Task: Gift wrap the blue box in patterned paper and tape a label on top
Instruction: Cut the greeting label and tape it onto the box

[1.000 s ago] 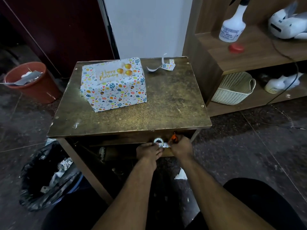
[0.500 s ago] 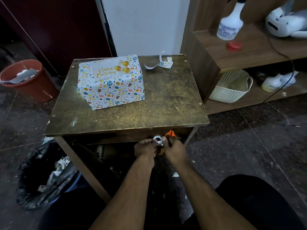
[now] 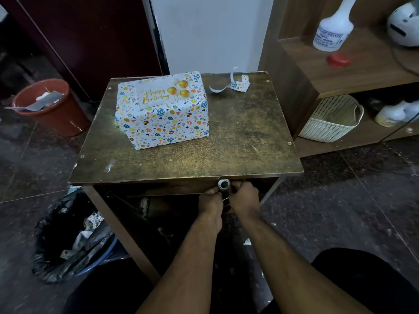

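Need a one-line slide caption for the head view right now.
Both hands, left and right, hold a tape roll below the table edge; wrapped box carries its label.

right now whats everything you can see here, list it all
wrapped box: 1, white patterned, table's back left
label: 1, pale with gold text, on the box top
paper scrap: 1, patterned, table's back edge
table: 1, brown, centre
tape roll: 1, clear, below table's front edge
red bin: 1, floor left
black bin bag: 1, lower left
basket: 1, cream, lower shelf
spray bottle: 1, white, upper shelf
left hand: at the tape roll
right hand: beside it, contents unclear
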The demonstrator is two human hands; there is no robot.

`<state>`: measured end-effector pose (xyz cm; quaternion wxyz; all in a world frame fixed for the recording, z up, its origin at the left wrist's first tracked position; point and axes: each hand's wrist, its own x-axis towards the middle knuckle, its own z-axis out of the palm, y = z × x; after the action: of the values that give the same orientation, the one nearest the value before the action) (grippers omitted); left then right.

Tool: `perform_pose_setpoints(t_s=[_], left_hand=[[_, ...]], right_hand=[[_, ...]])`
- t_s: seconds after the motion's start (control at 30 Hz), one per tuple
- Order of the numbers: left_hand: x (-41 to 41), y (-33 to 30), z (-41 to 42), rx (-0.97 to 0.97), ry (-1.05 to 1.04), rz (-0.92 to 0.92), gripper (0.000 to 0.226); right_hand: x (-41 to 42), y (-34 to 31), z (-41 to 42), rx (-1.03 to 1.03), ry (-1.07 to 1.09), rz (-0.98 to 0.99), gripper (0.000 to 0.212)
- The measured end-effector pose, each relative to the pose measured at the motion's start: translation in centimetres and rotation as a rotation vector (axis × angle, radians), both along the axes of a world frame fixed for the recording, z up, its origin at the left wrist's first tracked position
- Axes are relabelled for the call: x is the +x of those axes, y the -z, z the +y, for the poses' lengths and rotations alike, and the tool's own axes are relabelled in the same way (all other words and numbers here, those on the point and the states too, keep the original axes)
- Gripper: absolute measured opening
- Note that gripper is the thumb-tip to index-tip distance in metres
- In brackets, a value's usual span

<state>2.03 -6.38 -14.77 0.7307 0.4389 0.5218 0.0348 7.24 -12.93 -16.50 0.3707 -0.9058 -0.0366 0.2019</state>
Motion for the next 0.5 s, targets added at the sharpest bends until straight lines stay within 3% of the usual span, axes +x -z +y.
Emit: perform_pose_setpoints(t_s=[0.13,0.37,0.5], left_hand=[[0.4,0.3,0.5,0.002,-0.015,0.015,0.042],[0.2,0.0,0.3,0.068,-0.056,0.046,0.032],[-1.5,-1.7,-0.1,0.111,-0.050,0.012,0.022]], right_hand=[[-0.2,0.7,0.2,-0.028,-0.071,0.001,0.034],[-0.7,-0.4,-0.3,0.038,-0.016,0.009,0.032],[-2.3,-1.8,-1.6,0.080,-0.108,-0.003,0.042]])
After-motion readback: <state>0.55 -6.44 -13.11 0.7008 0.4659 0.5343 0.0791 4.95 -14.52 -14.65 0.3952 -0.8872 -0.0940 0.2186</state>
